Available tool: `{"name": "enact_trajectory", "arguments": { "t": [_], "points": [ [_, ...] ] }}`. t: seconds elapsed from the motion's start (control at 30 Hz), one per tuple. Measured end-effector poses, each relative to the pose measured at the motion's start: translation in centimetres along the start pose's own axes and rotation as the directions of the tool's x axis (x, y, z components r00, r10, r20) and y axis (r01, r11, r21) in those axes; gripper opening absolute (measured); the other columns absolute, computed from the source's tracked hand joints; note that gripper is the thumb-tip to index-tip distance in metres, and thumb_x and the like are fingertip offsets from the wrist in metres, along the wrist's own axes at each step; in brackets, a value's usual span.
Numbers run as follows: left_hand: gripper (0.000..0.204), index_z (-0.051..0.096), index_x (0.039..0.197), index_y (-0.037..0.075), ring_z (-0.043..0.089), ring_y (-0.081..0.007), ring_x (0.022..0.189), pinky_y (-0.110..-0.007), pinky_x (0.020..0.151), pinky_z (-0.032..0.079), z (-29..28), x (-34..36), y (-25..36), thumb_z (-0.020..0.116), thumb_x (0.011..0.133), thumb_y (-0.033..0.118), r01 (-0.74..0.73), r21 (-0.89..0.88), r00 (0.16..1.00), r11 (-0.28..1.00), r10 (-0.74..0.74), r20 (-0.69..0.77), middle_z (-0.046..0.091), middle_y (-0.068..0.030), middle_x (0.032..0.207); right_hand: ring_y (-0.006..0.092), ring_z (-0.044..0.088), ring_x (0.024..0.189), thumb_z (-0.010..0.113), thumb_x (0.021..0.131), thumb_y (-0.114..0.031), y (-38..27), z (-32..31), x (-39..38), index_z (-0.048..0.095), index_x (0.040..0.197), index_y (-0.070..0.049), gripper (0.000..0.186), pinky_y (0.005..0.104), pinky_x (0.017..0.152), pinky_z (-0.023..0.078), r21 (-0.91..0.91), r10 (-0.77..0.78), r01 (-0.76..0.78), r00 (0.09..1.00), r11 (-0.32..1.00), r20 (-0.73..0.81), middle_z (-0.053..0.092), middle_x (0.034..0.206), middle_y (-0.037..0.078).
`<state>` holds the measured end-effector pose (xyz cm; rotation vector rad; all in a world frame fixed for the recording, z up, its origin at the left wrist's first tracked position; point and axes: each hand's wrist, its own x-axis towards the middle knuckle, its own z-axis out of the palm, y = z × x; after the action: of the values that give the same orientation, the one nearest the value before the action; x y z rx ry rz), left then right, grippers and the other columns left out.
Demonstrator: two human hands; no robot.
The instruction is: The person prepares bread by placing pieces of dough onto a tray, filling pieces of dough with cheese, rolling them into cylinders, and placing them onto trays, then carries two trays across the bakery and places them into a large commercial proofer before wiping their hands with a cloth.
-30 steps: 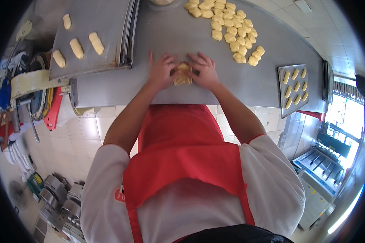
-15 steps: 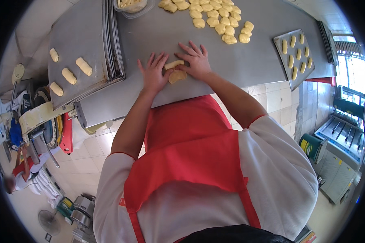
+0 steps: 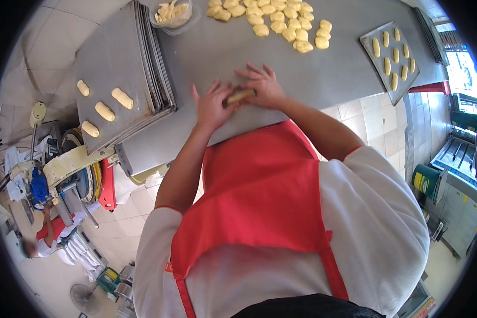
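A small dough roll (image 3: 241, 96), now a short cylinder, lies on the steel table between my two hands. My left hand (image 3: 214, 107) grips its left end, with thumb and near fingers at the dough and the others stretched forward. At the right end, my right hand (image 3: 266, 91) grips with its thumb side while its other fingers spread away over the table. Motion blurs the fingertips, so their exact contact is unclear. Beyond them, many yellow dough pieces (image 3: 277, 26) sit in a cluster on the tabletop.
Left of me, stacked baking trays (image 3: 116, 53) carry several dough rolls (image 3: 105, 111) on top. A clear plastic tub (image 3: 173, 15) with pale strips stands at the back. Far right, another tray (image 3: 405, 85) of dough rolls overhangs the steel table (image 3: 334, 74). A person (image 3: 50, 230) stands far left.
The flat dough flap on my side of the roll has been rolled up into it. My hands have turned slightly inward around it. The whole view has shifted a little.
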<state>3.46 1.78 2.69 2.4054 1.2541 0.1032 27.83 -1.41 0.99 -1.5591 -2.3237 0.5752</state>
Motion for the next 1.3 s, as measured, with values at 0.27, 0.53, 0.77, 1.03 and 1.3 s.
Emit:
{"name": "enact_trajectory", "arguments": {
  "t": [0.27, 0.53, 0.77, 1.03, 1.3],
  "points": [
    [0.057, 0.067, 0.145, 0.024, 0.040, -0.0277, 0.157, -0.075, 0.123, -0.002, -0.2, 0.8, 0.7, 0.074, 0.094, 0.048, -0.020, 0.096, 1.000, 0.995, 0.019, 0.016, 0.052, 0.0004, 0.164, 0.0258, 0.030, 0.161, 0.078, 0.089, -0.053, 0.8, -0.8, -0.6, 0.077, 0.129, -0.034, 0.044, 0.0665, 0.128, 0.016, -0.004, 0.011, -0.011, 0.994, 1.000, 0.111, 0.043, 0.168, -0.010],
    [0.056, 0.066, 0.145, 0.024, 0.041, -0.0269, 0.156, -0.076, 0.122, 0.000, 2.6, -1.2, -0.5, 0.073, 0.095, 0.048, 0.003, 0.140, 0.988, 0.990, 0.019, -0.151, 0.053, -0.0009, 0.163, 0.0281, 0.028, 0.162, 0.077, 0.089, -0.056, 0.1, -0.3, -0.7, 0.075, 0.134, -0.034, 0.051, 0.0653, 0.128, 0.018, -0.068, -0.017, 0.022, 0.997, 0.997, 0.069, 0.039, 0.171, -0.008],
    [0.051, 0.070, 0.140, 0.026, 0.041, -0.0248, 0.156, -0.077, 0.123, -0.001, 4.4, -1.7, -1.4, 0.070, 0.096, 0.052, 0.006, 0.163, 0.941, 0.987, 0.050, -0.334, 0.054, 0.0004, 0.162, 0.0298, 0.027, 0.162, 0.076, 0.089, -0.060, 0.4, 1.8, 0.1, 0.074, 0.136, -0.033, 0.054, 0.0661, 0.127, 0.018, -0.146, -0.118, 0.102, 0.987, 0.984, -0.106, 0.041, 0.170, -0.005],
    [0.055, 0.070, 0.143, 0.028, 0.035, -0.0248, 0.159, -0.080, 0.121, -0.003, 3.7, -1.2, -0.7, 0.068, 0.096, 0.056, -0.012, 0.125, 0.945, 0.992, 0.052, -0.322, 0.053, -0.0004, 0.163, 0.0292, 0.028, 0.162, 0.075, 0.090, -0.061, -0.3, 1.2, -0.7, 0.070, 0.141, -0.033, 0.058, 0.0667, 0.127, 0.019, -0.111, -0.064, 0.056, 0.995, 0.992, -0.071, 0.042, 0.169, -0.006],
    [0.057, 0.065, 0.147, 0.029, 0.034, -0.0263, 0.160, -0.079, 0.121, -0.004, 2.8, -1.9, 0.3, 0.062, 0.099, 0.059, 0.014, 0.127, 0.987, 0.992, 0.007, -0.163, 0.047, -0.0003, 0.168, 0.0302, 0.029, 0.161, 0.072, 0.094, -0.059, -0.2, 1.3, -1.2, 0.069, 0.142, -0.032, 0.056, 0.0657, 0.127, 0.019, -0.123, -0.078, 0.072, 0.996, 0.990, -0.045, 0.044, 0.168, -0.005]
  ]
}}
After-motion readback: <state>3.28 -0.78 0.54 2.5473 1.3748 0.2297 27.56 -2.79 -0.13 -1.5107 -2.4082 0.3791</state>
